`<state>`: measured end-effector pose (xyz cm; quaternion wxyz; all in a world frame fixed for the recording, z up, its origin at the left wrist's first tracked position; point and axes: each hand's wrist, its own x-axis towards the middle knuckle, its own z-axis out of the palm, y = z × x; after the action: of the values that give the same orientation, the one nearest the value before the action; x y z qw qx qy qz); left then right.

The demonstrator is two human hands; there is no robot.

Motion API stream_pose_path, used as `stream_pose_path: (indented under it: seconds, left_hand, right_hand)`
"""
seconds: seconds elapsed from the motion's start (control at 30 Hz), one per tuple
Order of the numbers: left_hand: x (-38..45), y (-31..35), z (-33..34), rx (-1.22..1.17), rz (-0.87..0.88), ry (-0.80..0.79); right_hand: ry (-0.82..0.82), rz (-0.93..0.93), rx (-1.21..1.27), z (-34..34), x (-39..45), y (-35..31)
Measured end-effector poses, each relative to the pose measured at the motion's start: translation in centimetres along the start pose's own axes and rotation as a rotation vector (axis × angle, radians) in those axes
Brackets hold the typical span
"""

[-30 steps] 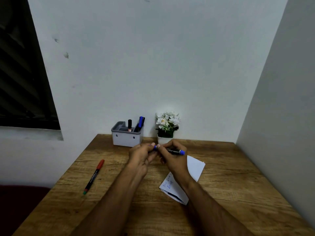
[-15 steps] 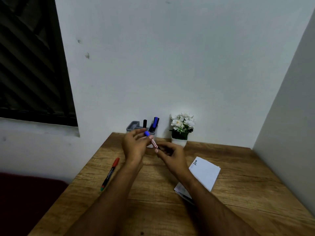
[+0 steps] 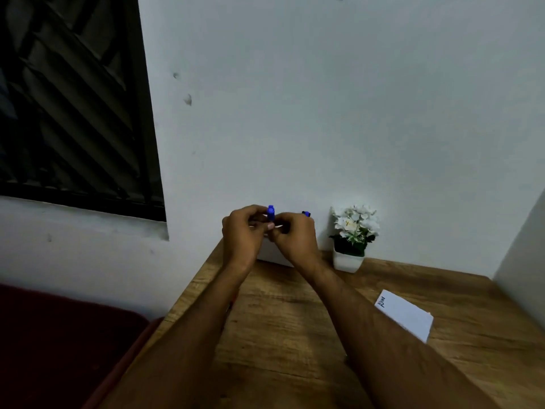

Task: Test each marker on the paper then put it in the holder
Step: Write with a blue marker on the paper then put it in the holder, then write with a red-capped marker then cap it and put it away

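Observation:
My left hand [image 3: 243,236] and my right hand [image 3: 295,239] meet in front of the holder, both curled round a blue marker [image 3: 271,213] that stands nearly upright, its blue end sticking up above the fingers. The grey holder [image 3: 272,256] is almost wholly hidden behind my hands; only a pale piece of its front wall shows. The blue top of a marker in the holder [image 3: 306,214] peeks over my right hand. The white paper [image 3: 405,315], with blue scribbles near one corner, lies on the table to the right.
A white pot of white flowers [image 3: 352,239] stands right of the holder against the wall. The wooden table [image 3: 295,335] fills the lower frame; its left edge borders a dark red surface [image 3: 59,335]. A dark window [image 3: 73,98] is at upper left.
Both hands carried the blue marker up and back toward the holder and turned it from lying sideways to nearly upright. The view swung left, hiding the red marker behind my left arm.

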<state>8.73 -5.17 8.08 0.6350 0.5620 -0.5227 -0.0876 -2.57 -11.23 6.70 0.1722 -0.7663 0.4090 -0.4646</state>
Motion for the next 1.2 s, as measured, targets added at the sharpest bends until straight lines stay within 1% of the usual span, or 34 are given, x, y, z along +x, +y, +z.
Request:
stream_pose_path:
  seconds: [0.1, 0.2, 0.4, 0.67, 0.87, 1.0, 1.1, 1.2]
  left_hand:
    - [2.5, -0.4, 0.3, 0.05, 0.011, -0.017]
    - [4.1, -1.2, 1.0, 0.079, -0.008, -0.054]
    - [5.0, -3.3, 2.8, 0.122, -0.027, -0.118]
    - [4.5, -5.3, 3.8, 0.122, -0.104, -0.155]
    - [3.5, -5.1, 3.3, 0.183, -0.118, -0.135]
    - [2.3, -4.8, 2.6, 0.211, -0.144, -0.145]
    - [1.2, -4.8, 1.9, 0.279, -0.163, -0.151]
    - [-0.1, -5.1, 0.8, 0.391, -0.223, -0.148]
  right_hand:
    - [0.012, 0.016, 0.032, 0.8, 1.7, -0.1]
    - [0.008, 0.045, 0.014, 1.1, 2.8, 0.3]
    - [-0.032, 0.124, -0.063, 1.9, 3.6, 2.2]
    - [-0.02, 0.133, -0.106, 2.0, 2.8, 3.1]
    - [0.031, 0.129, -0.1, 1.0, 1.2, 2.6]
    - [0.012, 0.141, -0.076, 0.4, -0.4, 2.4]
    - [-0.034, 0.158, -0.057, 0.0, -1.9, 2.3]
    - [-0.048, 0.184, -0.049, -0.2, -3.3, 2.4]
